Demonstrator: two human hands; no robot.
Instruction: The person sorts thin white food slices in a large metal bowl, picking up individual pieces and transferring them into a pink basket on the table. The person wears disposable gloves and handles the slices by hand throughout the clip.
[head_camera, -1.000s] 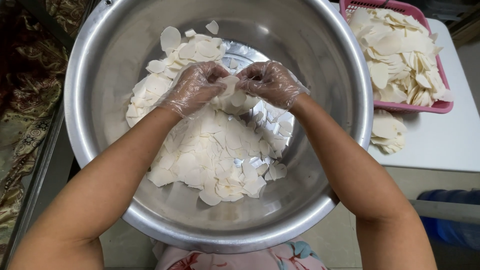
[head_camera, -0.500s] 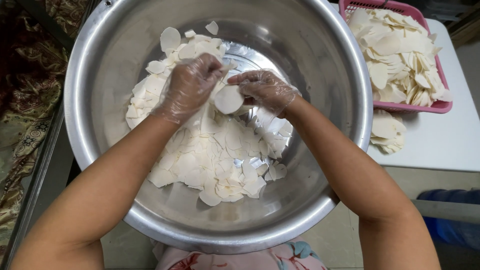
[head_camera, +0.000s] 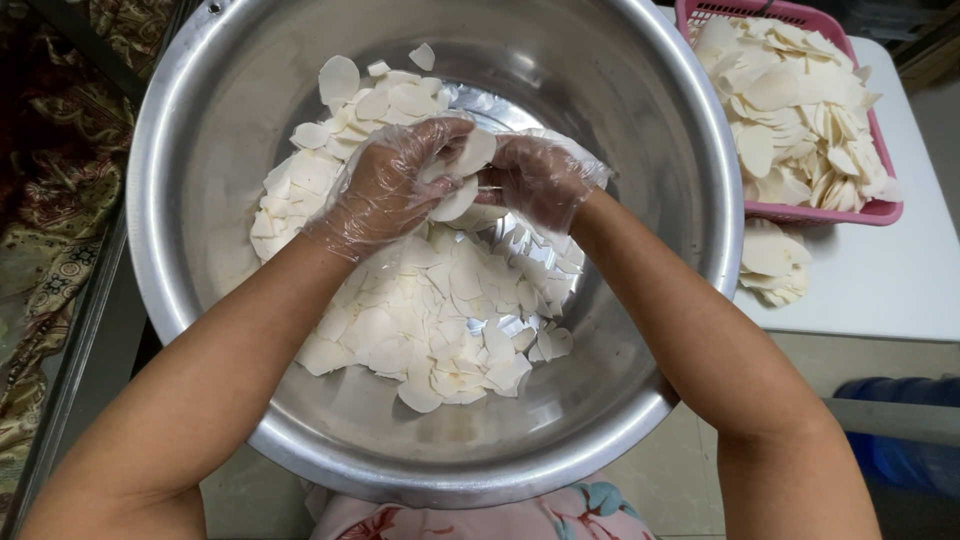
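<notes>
Since 0.5 s ago, both gloved hands have closed together again over the steel bowl (head_camera: 200, 300): left hand (head_camera: 385, 190) and right hand (head_camera: 540, 180) pinch 1 white slice (head_camera: 462, 185) between their fingers, above the slice pile (head_camera: 430, 320); pink basket (head_camera: 880, 212) at 2 o'clock.

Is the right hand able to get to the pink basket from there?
Probably yes. The right hand is over the bowl, and the pink basket stands just past the bowl's rim on that side, open on top, with nothing between them. The hand is busy with slices, though.
</notes>
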